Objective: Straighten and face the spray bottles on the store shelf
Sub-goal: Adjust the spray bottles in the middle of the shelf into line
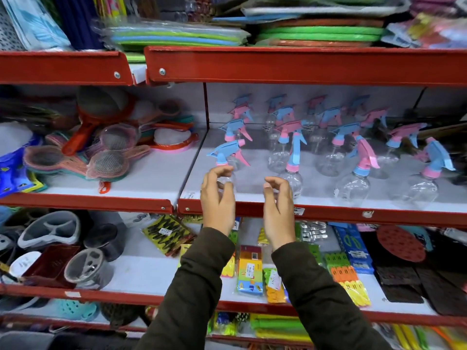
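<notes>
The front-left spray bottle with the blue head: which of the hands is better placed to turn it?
Left. The left hand is curled right at that spray bottle; the right hand sits nearer the next bottle.

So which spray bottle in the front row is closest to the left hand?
The front-left spray bottle, with a blue trigger head and pink collar. The left hand curls at its clear body; the other front bottles stand further right.

Between my left hand [217, 198] and my right hand [278, 205] the white shelf [252, 183] lies bare, an open lane running toward 12 o'clock. A clear bottle [228, 178] stands at my left fingertips, another bottle [293, 173] at 1 o'clock behind my right hand. Farther at 12, crowded sprayers [285, 127] block the back, and the red shelf edge [303, 66] caps the opening overhead.
</notes>
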`<control>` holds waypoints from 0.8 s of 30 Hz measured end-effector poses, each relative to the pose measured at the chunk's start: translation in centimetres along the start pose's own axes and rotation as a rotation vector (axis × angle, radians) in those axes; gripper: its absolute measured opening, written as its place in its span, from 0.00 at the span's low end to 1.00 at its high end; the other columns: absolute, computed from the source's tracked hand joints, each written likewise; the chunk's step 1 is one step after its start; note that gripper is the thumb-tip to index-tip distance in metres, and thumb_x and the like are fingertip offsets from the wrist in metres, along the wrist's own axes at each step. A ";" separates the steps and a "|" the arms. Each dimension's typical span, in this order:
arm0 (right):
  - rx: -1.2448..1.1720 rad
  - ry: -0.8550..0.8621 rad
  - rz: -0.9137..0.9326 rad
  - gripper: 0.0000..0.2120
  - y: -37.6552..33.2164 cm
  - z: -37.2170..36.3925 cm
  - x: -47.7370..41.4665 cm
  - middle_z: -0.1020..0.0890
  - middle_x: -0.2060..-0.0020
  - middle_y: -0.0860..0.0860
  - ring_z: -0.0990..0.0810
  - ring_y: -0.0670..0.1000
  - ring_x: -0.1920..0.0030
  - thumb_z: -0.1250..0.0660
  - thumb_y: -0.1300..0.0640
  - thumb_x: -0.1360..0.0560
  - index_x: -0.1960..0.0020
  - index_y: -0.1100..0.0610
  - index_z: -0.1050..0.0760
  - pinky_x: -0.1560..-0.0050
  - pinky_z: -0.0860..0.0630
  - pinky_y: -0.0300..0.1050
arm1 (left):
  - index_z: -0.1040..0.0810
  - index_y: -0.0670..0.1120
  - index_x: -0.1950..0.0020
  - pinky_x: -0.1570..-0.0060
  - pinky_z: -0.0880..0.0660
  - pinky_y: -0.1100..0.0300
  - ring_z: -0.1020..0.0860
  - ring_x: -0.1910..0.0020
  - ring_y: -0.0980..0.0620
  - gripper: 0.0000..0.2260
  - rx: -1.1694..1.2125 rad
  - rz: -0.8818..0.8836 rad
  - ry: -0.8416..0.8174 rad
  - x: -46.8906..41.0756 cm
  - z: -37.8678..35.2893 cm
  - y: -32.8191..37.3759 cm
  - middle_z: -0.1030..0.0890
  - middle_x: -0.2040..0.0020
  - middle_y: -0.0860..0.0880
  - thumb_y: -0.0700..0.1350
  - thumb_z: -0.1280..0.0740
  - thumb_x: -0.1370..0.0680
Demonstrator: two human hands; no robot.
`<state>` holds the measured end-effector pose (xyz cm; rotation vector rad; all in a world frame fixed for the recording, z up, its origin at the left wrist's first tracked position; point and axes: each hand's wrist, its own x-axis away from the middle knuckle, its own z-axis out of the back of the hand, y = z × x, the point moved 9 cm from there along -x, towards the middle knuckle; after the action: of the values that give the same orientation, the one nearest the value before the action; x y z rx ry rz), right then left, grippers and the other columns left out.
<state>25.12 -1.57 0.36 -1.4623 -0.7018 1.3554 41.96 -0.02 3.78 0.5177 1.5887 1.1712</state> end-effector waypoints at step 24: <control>0.085 -0.157 -0.206 0.19 4.3 7.6 -4.4 0.29 0.32 0.55 0.27 0.51 0.35 0.42 0.52 0.18 0.29 0.52 0.30 0.36 0.37 0.40 | 0.31 0.45 0.30 0.31 0.39 0.56 0.31 0.31 0.43 0.19 -0.230 0.399 -0.287 1.3 -14.2 -2.5 0.30 0.30 0.40 0.48 0.47 0.18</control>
<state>16.03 -4.93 -1.10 -1.1909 -0.8601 1.3321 29.18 -6.07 0.58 0.8341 1.1163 1.4804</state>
